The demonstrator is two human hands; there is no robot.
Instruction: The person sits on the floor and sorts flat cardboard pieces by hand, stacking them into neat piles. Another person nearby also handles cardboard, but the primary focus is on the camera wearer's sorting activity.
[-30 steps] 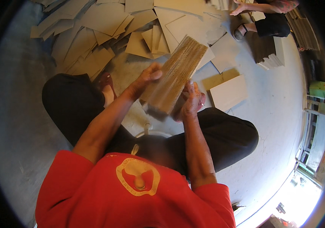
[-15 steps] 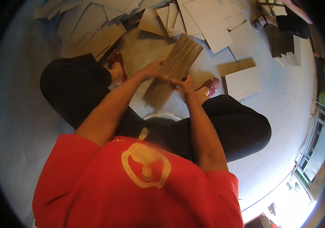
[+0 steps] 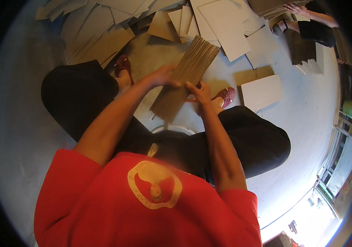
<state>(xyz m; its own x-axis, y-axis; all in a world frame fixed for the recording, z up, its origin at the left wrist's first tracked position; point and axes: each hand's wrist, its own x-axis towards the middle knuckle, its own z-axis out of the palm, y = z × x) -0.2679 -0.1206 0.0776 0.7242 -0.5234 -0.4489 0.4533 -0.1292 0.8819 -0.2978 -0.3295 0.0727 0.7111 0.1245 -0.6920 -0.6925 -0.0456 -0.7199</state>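
A thick stack of brown cardboard sheets (image 3: 195,59) is held on edge between my two hands, above the floor and between my feet. Its layered edges face up and it slants toward the upper right. My left hand (image 3: 165,76) grips its left side, a little blurred. On the opposite side my right hand (image 3: 200,91) is closed on the stack, thumb over the edge. The fingers beneath are partly hidden.
Loose cardboard sheets (image 3: 225,29) lie spread across the floor ahead. A neat cardboard stack (image 3: 261,91) sits right of my right shoe (image 3: 226,97). At the upper right, another person's hand (image 3: 297,9) touches a cardboard pile (image 3: 272,7). Another stack (image 3: 307,53) stands below it.
The stack stays in my hands, its lower end shifted slightly left. At the upper right, the other person's hand and a cardboard pile have come into view.
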